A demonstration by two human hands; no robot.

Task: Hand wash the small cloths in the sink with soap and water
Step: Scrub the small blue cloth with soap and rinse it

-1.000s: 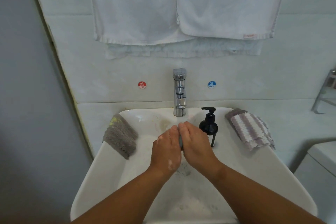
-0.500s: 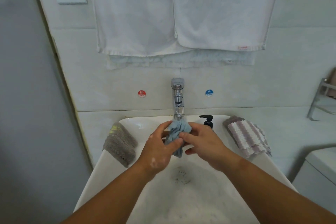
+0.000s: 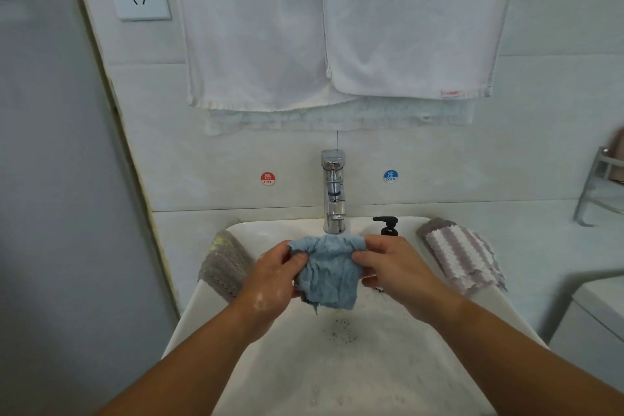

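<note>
Small blue cloth point(image 3: 326, 275) hangs limp below my fingers point(image 3: 298, 257), over the soapy sink point(image 3: 337, 375), just under the faucet point(image 3: 333, 192). Left hand point(image 3: 273, 280) and right hand point(image 3: 395, 267) each pinch an upper corner. I judge it soft, sodden and probably slippery, so the corners hold best.

Left forearm point(image 3: 189, 358), right forearm point(image 3: 499, 344): bare to frame edge.
Left hand point(image 3: 270, 284): white suds flecks point(image 3: 261, 301) on back.
Right hand point(image 3: 398, 267): bare.
</note>
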